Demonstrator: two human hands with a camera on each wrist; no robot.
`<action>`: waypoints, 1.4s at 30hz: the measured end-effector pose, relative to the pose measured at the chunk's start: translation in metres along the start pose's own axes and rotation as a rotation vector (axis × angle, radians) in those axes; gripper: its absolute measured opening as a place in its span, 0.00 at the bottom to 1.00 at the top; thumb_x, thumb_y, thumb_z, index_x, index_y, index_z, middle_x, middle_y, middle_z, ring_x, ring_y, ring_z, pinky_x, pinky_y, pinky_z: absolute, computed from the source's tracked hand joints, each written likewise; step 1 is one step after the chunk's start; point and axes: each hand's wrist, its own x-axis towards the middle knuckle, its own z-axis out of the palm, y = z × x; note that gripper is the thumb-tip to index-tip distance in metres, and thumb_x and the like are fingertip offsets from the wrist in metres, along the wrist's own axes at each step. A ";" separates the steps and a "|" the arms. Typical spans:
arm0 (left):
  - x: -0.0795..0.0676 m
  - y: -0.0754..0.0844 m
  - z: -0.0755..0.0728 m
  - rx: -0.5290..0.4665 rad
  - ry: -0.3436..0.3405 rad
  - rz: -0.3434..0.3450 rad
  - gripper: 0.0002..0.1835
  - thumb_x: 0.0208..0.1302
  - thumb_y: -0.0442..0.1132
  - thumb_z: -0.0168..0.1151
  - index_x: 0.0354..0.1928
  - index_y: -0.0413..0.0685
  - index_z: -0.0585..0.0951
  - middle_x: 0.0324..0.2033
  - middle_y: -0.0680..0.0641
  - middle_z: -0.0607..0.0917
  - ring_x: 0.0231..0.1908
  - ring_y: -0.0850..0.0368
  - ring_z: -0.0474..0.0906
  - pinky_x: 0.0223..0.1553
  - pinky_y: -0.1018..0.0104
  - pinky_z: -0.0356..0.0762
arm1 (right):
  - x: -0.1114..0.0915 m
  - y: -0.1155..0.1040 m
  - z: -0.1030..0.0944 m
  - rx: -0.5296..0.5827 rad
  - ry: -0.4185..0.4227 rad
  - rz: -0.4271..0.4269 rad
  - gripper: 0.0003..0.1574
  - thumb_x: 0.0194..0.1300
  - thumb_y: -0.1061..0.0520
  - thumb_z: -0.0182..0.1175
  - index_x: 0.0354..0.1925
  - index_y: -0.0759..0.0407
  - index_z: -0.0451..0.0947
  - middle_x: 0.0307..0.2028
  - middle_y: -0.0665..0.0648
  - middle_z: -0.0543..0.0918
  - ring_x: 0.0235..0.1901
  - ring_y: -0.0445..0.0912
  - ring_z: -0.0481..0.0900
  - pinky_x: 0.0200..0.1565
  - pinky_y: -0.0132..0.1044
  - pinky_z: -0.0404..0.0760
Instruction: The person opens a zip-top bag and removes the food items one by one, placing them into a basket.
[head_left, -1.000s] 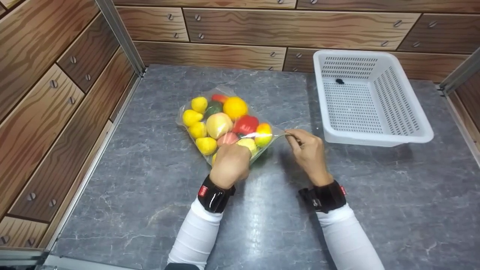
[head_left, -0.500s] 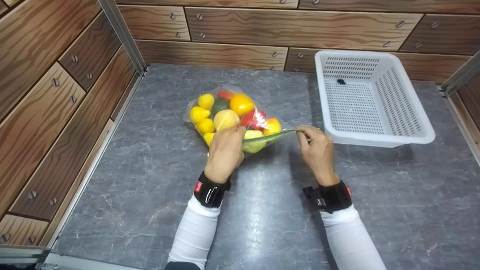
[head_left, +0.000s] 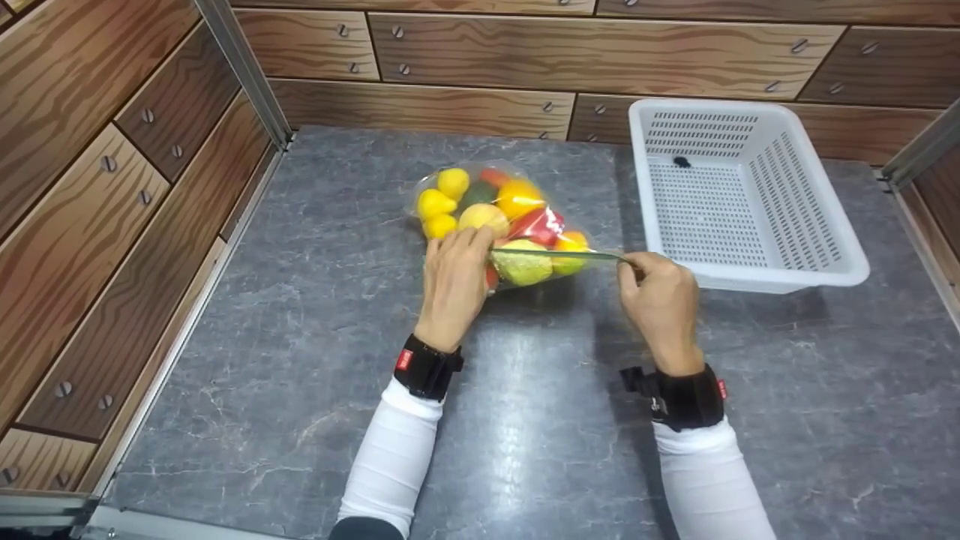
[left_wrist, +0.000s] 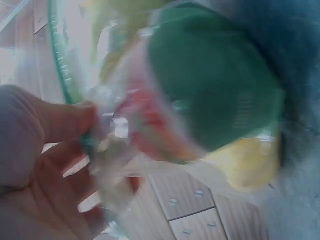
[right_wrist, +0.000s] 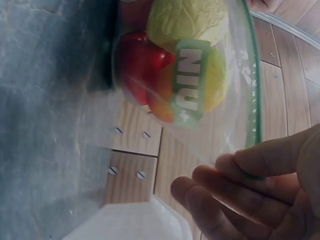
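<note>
A clear zip bag (head_left: 480,196) full of toy-like fruit and vegetables lies on the grey marbled table, its green zip edge lifted and stretched level between my hands. My left hand (head_left: 456,289) pinches that edge near its left part, thumb against fingers in the left wrist view. At the right corner, my right hand (head_left: 661,307) pinches the zip end between thumb and forefinger. Through the plastic show yellow lemons (head_left: 436,204), an orange (head_left: 519,196), a red pepper (head_left: 535,226) and a pale green cabbage-like piece (head_left: 523,262). A green printed label (right_wrist: 190,82) marks the bag's front.
A white perforated basket (head_left: 750,276) stands at the back right, just beyond my right hand, with a small black object (head_left: 681,162) inside. Wood-patterned walls (head_left: 465,105) enclose the table (head_left: 300,420) at the back and sides.
The bag has been drawn to the right and its zip edge raised from a slant to level. My left hand has moved up to that edge; my right hand has shifted right with the corner.
</note>
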 end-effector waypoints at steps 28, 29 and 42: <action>0.006 -0.006 -0.011 -0.331 0.093 0.259 0.12 0.59 0.39 0.69 0.33 0.40 0.75 0.29 0.44 0.73 0.35 0.46 0.71 0.41 0.57 0.72 | 0.001 -0.018 -0.024 -0.073 -0.367 -0.030 0.13 0.56 0.69 0.66 0.42 0.71 0.85 0.43 0.71 0.87 0.44 0.67 0.84 0.48 0.60 0.83; 0.006 -0.003 -0.012 -0.334 0.079 0.276 0.11 0.60 0.38 0.69 0.34 0.40 0.76 0.30 0.44 0.75 0.36 0.46 0.72 0.42 0.57 0.73 | 0.000 -0.021 -0.019 -0.034 -0.364 -0.078 0.15 0.55 0.69 0.68 0.44 0.71 0.85 0.45 0.71 0.86 0.46 0.67 0.84 0.51 0.59 0.83; 0.004 0.012 -0.022 -0.497 -0.108 0.331 0.12 0.58 0.25 0.71 0.43 0.36 0.79 0.39 0.42 0.82 0.44 0.47 0.79 0.50 0.63 0.81 | -0.015 -0.031 0.036 0.266 -0.068 -0.431 0.11 0.54 0.72 0.72 0.38 0.66 0.88 0.34 0.62 0.89 0.32 0.57 0.87 0.39 0.52 0.86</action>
